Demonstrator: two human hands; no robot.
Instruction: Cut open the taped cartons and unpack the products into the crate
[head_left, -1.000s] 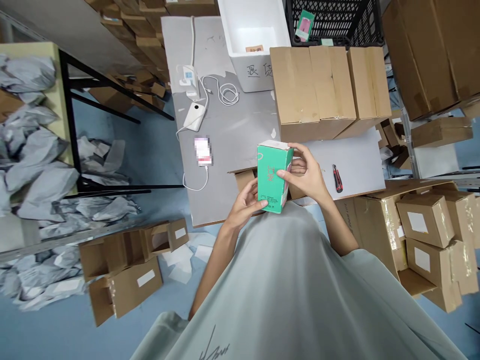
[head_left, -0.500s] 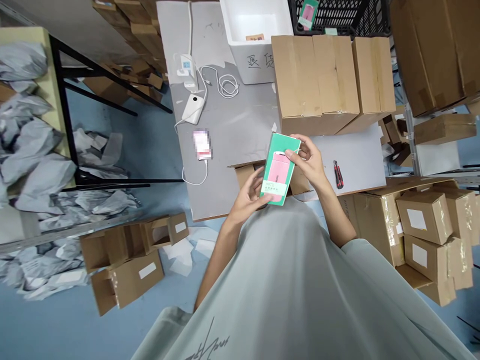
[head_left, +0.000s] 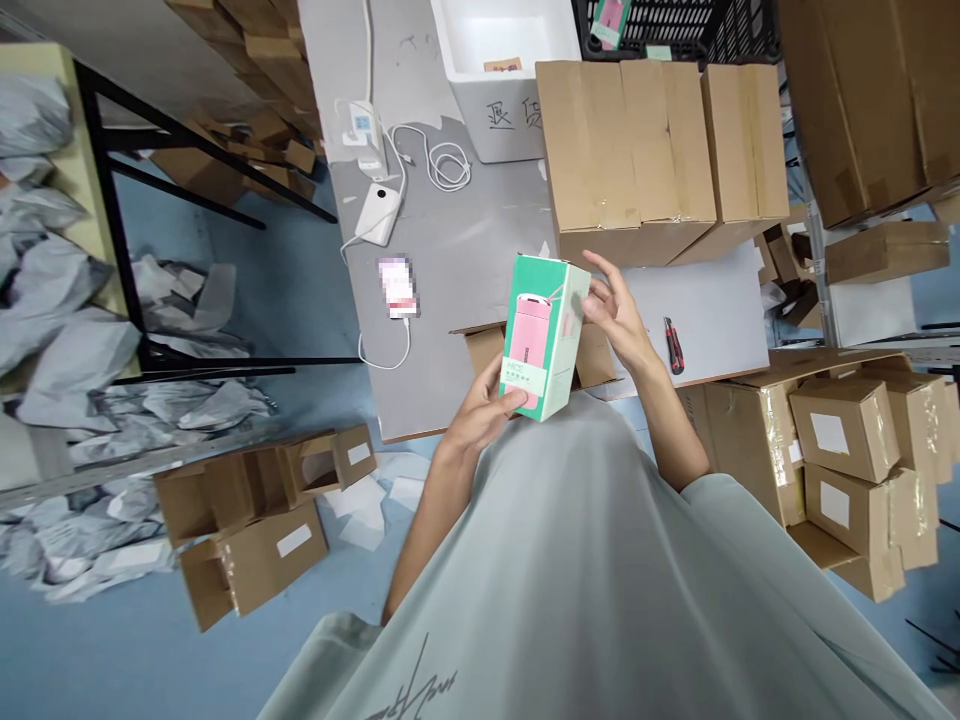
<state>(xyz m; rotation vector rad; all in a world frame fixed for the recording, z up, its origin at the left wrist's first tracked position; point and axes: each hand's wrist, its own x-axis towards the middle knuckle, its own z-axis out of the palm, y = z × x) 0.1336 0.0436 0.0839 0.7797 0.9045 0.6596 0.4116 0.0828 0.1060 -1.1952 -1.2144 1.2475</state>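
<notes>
A green and white product box (head_left: 534, 330) with a pink bottle-shaped picture on its front is held up over the table's near edge, its white side facing right. My left hand (head_left: 484, 400) grips its lower left corner, thumb on the front. At the box's upper right, my right hand (head_left: 616, 310) has its fingers spread, with the fingertips close to the white side; whether they touch it I cannot tell. Behind and below the box stands an open cardboard carton (head_left: 486, 350), partly hidden by it.
On the grey table (head_left: 465, 240) lie a red and black utility knife (head_left: 673, 346), a white power bank-like device (head_left: 377, 214) and cables. Large cartons (head_left: 630, 150), a white bin (head_left: 514, 120) and a black crate (head_left: 675, 30) stand at the back. Cardboard boxes (head_left: 847, 440) are stacked right.
The box has turned so that its white side now shows, and has shifted slightly left. My right hand has moved from its front to its right side, fingers spreading.
</notes>
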